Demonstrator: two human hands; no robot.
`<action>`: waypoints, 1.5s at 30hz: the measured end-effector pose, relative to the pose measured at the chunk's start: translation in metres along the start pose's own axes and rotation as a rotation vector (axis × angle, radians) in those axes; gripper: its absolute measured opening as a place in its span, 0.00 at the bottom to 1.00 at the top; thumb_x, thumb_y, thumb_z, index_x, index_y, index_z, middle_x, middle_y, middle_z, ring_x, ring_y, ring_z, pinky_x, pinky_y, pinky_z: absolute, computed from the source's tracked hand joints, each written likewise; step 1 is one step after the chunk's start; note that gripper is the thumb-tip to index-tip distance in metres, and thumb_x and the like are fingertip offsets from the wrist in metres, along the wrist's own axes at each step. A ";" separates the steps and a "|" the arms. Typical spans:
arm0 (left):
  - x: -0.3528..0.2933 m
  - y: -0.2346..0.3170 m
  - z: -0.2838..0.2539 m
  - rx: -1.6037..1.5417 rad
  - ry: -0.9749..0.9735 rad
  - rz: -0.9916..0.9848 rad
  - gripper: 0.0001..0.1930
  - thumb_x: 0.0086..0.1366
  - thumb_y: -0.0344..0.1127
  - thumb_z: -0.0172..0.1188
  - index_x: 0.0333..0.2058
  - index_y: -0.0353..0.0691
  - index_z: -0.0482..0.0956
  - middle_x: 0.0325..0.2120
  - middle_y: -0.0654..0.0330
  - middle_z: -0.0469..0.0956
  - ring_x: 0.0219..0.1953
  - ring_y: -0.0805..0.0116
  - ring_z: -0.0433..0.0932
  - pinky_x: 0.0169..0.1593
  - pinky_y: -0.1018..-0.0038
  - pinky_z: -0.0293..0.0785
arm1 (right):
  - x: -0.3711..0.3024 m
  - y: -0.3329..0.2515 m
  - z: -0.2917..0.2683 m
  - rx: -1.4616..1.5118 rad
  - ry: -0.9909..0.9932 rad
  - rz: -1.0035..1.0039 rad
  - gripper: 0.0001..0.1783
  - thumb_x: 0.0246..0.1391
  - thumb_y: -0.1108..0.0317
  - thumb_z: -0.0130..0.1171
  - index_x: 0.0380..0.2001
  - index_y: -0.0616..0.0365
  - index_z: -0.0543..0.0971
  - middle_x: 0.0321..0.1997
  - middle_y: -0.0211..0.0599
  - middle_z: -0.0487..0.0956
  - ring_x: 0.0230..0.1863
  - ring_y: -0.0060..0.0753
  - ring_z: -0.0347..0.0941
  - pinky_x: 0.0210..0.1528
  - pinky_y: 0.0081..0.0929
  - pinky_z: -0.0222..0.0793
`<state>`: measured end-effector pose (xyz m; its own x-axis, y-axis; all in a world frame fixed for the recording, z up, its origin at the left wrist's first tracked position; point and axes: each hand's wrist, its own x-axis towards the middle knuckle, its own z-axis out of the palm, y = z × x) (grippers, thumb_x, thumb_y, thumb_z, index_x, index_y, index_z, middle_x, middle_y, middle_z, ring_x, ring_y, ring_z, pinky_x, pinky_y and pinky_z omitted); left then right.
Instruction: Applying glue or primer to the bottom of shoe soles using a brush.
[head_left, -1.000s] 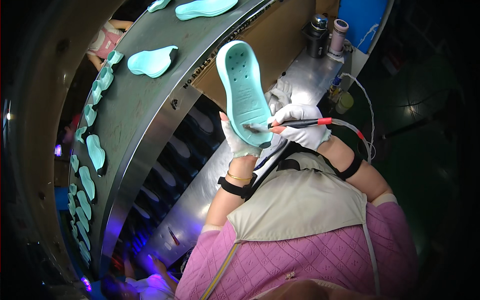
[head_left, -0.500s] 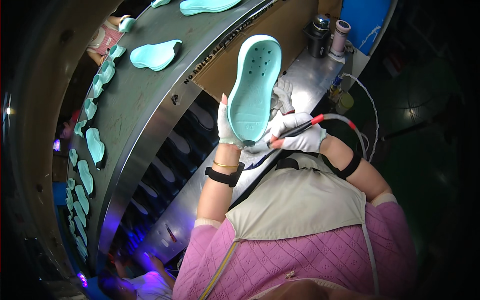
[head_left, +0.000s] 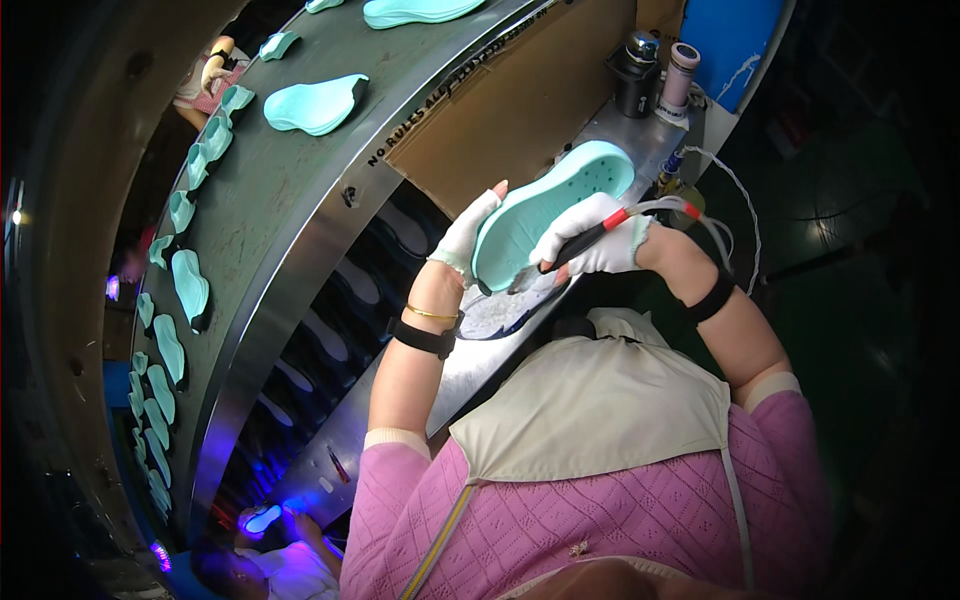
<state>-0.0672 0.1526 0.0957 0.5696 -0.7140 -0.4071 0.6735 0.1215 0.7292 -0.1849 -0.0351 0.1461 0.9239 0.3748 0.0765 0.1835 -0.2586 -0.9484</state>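
Note:
A mint-green clog sole (head_left: 540, 205) with small holes at its toe end is held tilted in front of me, toe pointing to the upper right. My left hand (head_left: 466, 238), in a white fingerless glove, grips its left side near the heel; most of those fingers are hidden behind it. My right hand (head_left: 622, 252), gloved alike, is closed round a black pen-shaped tool (head_left: 592, 240) with red bands and a grey hose. The tool's tip is by the sole's lower right edge near the heel; I cannot tell whether it touches.
Left, a curved dark conveyor belt (head_left: 250, 200) carries several mint soles. A dark-rimmed dish (head_left: 490, 320) of whitish bits rests on the metal bench below my hands. A dark flask (head_left: 637, 85) and a pink bottle (head_left: 681, 75) stand at the back. Co-workers appear upper left and lower left.
The sole has tipped over to the right, its toe swinging from upright to upper right. My left hand has turned with it, and the dish beneath shows more. Belt soles have shifted slightly.

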 end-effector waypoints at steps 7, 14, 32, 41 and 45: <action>0.003 0.010 0.001 0.074 -0.062 -0.115 0.26 0.64 0.45 0.54 0.58 0.41 0.64 0.52 0.58 0.70 0.50 0.66 0.72 0.51 0.72 0.71 | 0.003 -0.008 -0.014 -0.104 -0.038 0.036 0.11 0.39 0.78 0.66 0.31 0.57 0.81 0.32 0.29 0.81 0.35 0.22 0.75 0.41 0.20 0.70; -0.001 0.010 -0.007 0.014 0.010 -0.029 0.26 0.65 0.49 0.50 0.57 0.41 0.63 0.50 0.54 0.70 0.49 0.60 0.73 0.51 0.64 0.72 | -0.006 -0.021 -0.036 -0.069 0.116 0.087 0.10 0.39 0.79 0.68 0.29 0.60 0.80 0.34 0.35 0.81 0.37 0.24 0.77 0.42 0.23 0.73; -0.015 -0.030 0.031 -0.387 0.035 0.448 0.33 0.65 0.59 0.39 0.55 0.36 0.64 0.49 0.49 0.72 0.48 0.54 0.72 0.55 0.62 0.67 | 0.025 0.003 0.043 0.100 0.592 -0.203 0.03 0.51 0.76 0.61 0.31 0.61 0.78 0.31 0.29 0.78 0.34 0.18 0.73 0.39 0.18 0.69; -0.034 -0.027 0.031 -0.447 -0.282 0.294 0.37 0.64 0.63 0.33 0.59 0.36 0.59 0.53 0.46 0.67 0.49 0.47 0.72 0.54 0.54 0.69 | 0.034 0.002 -0.023 0.356 0.500 -0.058 0.04 0.52 0.73 0.61 0.31 0.58 0.76 0.29 0.26 0.78 0.30 0.15 0.73 0.33 0.14 0.69; -0.044 -0.034 0.033 -0.361 -0.273 0.265 0.39 0.63 0.64 0.34 0.60 0.36 0.58 0.52 0.47 0.68 0.49 0.48 0.72 0.53 0.54 0.70 | 0.048 -0.001 -0.046 0.118 0.688 -0.323 0.05 0.51 0.80 0.58 0.33 0.62 0.75 0.35 0.31 0.78 0.37 0.20 0.74 0.42 0.17 0.70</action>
<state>-0.1306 0.1573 0.1067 0.6316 -0.7742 -0.0408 0.6697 0.5184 0.5318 -0.1256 -0.0582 0.1645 0.8383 -0.2331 0.4929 0.4784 -0.1194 -0.8700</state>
